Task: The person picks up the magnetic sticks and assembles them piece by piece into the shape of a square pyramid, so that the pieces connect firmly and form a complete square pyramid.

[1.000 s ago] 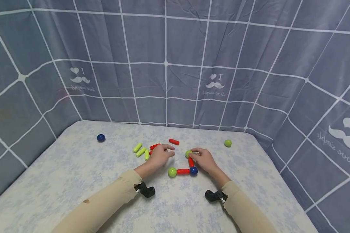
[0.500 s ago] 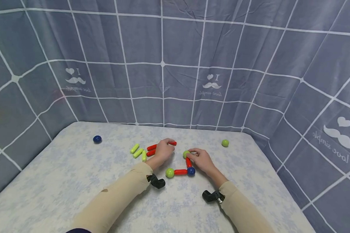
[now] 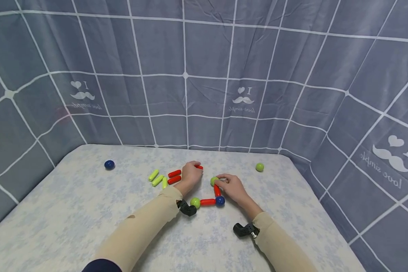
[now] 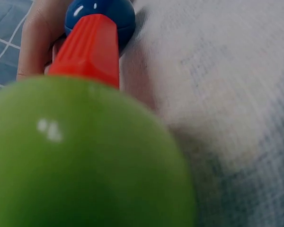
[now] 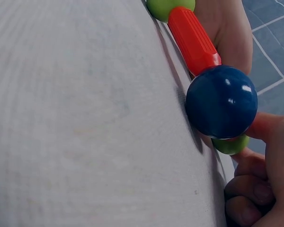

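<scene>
Reaches farther out with the left hand (image 3: 191, 173) than a second ago, now covering most of the far red rod (image 3: 199, 167), then in full view beyond the fingers. Curls the fingers over that rod, leaving one end showing; cannot tell whether gripping or merely touching it. Uncovers two loose red rods (image 3: 174, 173), earlier partly hidden by the same hand, now side by side just left of it. Pinches the upper green ball (image 3: 213, 181) between thumb and forefinger of the right hand (image 3: 234, 187), just as before. Keeps the same L on the table (image 3: 204, 241): from that ball down a slanting red rod (image 3: 217, 191) to the blue ball (image 3: 220, 201), then along a level red rod (image 3: 208, 202) to the lower green ball (image 3: 195, 203), each touching the next. Brings the left wrist mount (image 3: 187, 208) just beside the lower green ball, previously well apart. Leaves three lime rods (image 3: 158, 180), a stray blue ball (image 3: 109, 165) and a stray green ball (image 3: 260, 167) unmoved.
</scene>
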`<state>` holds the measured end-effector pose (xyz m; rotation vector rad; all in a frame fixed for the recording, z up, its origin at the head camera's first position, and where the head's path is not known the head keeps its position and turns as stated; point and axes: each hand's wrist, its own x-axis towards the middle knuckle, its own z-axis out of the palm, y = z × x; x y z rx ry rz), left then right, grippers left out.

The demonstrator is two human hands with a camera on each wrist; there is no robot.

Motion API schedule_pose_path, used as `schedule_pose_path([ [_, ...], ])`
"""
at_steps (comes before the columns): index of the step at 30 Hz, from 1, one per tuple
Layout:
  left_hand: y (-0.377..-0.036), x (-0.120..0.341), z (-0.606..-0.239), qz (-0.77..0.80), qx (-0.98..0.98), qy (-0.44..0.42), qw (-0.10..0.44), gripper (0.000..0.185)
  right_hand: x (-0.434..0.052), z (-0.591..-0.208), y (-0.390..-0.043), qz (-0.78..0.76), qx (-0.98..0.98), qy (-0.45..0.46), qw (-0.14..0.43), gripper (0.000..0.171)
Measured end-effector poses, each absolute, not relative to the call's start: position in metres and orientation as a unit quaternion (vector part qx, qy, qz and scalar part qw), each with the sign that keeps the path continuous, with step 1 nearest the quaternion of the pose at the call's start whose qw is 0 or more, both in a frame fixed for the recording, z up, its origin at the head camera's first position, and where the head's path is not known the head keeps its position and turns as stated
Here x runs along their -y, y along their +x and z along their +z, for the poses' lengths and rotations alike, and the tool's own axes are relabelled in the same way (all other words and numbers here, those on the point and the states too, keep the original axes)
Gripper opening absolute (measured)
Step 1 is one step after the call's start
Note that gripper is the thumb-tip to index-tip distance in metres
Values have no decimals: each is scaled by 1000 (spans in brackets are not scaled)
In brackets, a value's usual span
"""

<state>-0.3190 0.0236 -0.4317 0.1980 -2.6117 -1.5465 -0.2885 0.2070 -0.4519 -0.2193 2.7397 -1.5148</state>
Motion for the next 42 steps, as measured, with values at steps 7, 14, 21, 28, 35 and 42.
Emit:
schedule_pose_path([
  [7,-321,-24,-433,-490,867,75,57,35,-205,-451,-289,-485,-872,-65,5,32],
  [14,-321,-23,-434,-477,873,90,49,28,-205,-450,-288,-485,-872,-69,3,33],
  [21,-318,-24,-434,-448,891,61,32,16,-206,-451,-288,-487,-871,-63,4,32],
  [28,-313,-24,-433,-428,903,50,13,17,-204,-451,-287,-486,-873,-52,6,32],
  [35,-308,-19,-430,-402,915,34,-2,9,-204,-452,-286,-487,-872,-53,9,33],
  [42,-300,-14,-423,-405,914,6,-16,8,-204,-448,-287,-480,-876,-48,11,32],
])
